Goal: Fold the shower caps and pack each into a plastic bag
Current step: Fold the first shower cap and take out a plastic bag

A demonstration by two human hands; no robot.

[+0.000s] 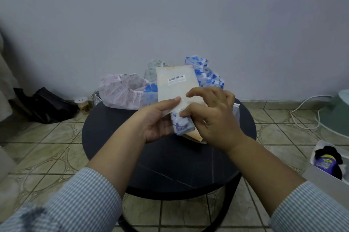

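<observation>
A home room: patterned floor tiles, a bare painted wall, a low round table.

We see two bare forearms reaching in from the near edge, each ending in a bare hand: the left hand and the right hand. Both arms wear a shirt with fine blue-grey and white stripes. The left sleeve and right sleeve are pushed up, cuffs bunched. We see no rings, watch or gloves.
</observation>
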